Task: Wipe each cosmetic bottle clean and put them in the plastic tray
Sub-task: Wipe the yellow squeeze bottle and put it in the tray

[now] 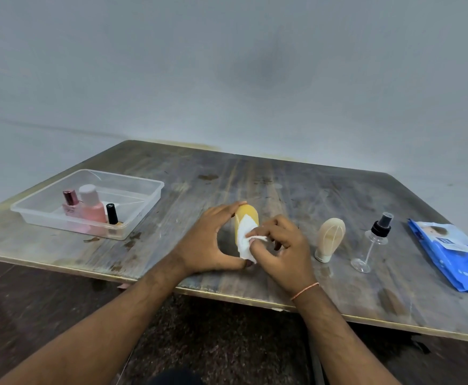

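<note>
Fingers (234,207) of my left hand (207,240) curl around a yellow bottle (245,215), the thumb reaching under its near end and the other fingers arching over its far, rounded end, so the bottle is clamped between them just above the tabletop (296,190). On my right hand (280,245) the fingers are bent and pinch a white wipe (246,240), pressing it against the bottle's right side. Both forearms come in from the near edge, the left one slanting up from the lower left, the right one rising more steeply, with a thin orange thread (305,290) around its wrist. The two hands meet near the middle of the tabletop, close to its near edge.

Far to the left I see the clear plastic tray (141,209), well apart from the hands. Standing in its near part are a small pink perfume bottle (71,202), a taller pink bottle with a pale cap (91,207) just beside it, and a little bottle with a black cap (112,213) to their right.

To the right of my right hand a beige tube (330,237) stands on its cap. Further right a clear spray bottle (373,243) with a black nozzle leans tilted. A blue pack of wipes (449,257) lies flat near the right edge.
</note>
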Available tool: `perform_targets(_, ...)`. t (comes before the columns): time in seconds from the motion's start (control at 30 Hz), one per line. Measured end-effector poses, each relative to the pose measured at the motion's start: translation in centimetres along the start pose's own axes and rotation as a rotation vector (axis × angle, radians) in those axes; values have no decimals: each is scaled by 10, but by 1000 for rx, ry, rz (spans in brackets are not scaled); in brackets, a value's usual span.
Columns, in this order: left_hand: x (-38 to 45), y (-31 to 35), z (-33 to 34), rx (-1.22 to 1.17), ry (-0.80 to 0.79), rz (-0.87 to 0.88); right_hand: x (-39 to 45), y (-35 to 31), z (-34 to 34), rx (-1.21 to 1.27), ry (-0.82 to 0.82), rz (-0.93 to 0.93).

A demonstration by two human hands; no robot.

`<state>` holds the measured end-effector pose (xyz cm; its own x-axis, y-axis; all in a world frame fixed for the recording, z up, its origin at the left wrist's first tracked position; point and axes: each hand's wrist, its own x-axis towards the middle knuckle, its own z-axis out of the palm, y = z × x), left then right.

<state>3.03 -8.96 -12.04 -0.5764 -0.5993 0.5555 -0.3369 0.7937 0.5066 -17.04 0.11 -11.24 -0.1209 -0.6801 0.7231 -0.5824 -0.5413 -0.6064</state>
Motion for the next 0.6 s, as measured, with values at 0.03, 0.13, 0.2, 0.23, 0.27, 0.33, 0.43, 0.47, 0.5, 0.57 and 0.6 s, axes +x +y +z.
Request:
perform_targets(0.03, -1, 1, -1, -5, 0, 4, 0, 1, 0, 0, 27, 30)
perform_targets(0.13, -2, 4, -2, -2, -45, 18, 3, 3, 2, 16, 90, 106)
perform_targets(0.2, -2, 3, -1, 10, -78, 26, 5, 6, 1, 45, 119, 168)
perform_targets(0.23, -1, 3, -1, 19, -92, 29, 6, 6, 1, 58, 130, 200)
perform_targets(0.27, -1, 3, 0, 30, -102, 34, 6, 7, 0, 68, 134, 223)
perform_targets(0.33, -1, 3, 0, 44, -103, 45, 7, 7, 0, 80, 131, 239)
perform_targets(0.43, -1, 4, -1, 25, -46, 53, 5, 5, 1, 147, 129, 265)
perform_targets(0.47, -1, 3, -1, 5, -7, 45, 4, 5, 0, 170, 122, 270)
perform_targets(0.5, 0, 2, -1, -18, 38, 30, 4, 5, 0, 183, 101, 262)
perform_targets(0.57, 0, -1, -1, -66, 126, -2, 2, 5, -1, 187, 48, 230)
perform_targets(0.6, 0, -3, -1, -82, 156, -9, 2, 5, -1, 184, 35, 215)
